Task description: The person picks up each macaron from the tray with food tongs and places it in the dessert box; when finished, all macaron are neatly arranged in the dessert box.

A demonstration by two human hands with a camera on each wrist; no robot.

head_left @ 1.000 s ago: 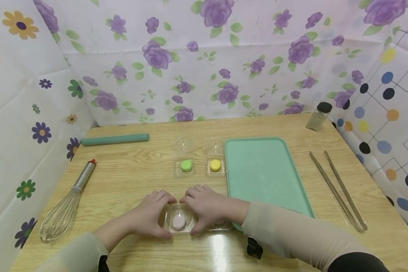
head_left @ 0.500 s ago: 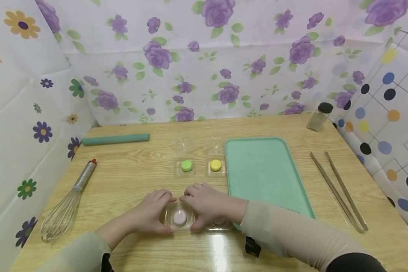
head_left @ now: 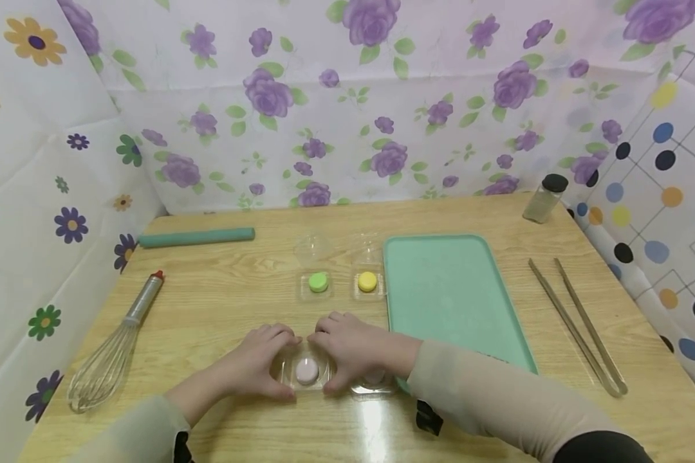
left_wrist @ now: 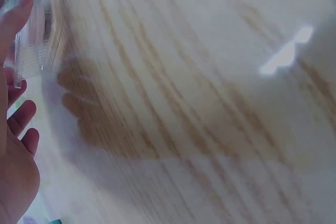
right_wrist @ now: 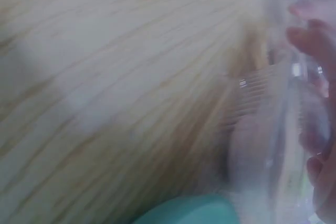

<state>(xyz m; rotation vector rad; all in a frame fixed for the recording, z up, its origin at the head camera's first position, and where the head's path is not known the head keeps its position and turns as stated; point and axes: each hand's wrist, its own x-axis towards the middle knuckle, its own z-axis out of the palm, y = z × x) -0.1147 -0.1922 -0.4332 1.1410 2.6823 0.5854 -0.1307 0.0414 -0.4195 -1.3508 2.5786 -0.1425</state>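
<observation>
While a clear box point(head_left: 307, 390) with a pink disc point(head_left: 307, 371) is sitting at lower centre, the left hand point(head_left: 259, 363) and right hand point(head_left: 349, 351) are pinching its sides between thumb and fingers; beyond, a green disc point(head_left: 318, 281) is resting mid-frame.

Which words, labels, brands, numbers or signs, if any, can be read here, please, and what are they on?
No text can be read in any view.
Where the right sleeve crosses the green tray: tiny dark marks, too small to identify as writing.
Clear container around the pink disc: none visible.
</observation>
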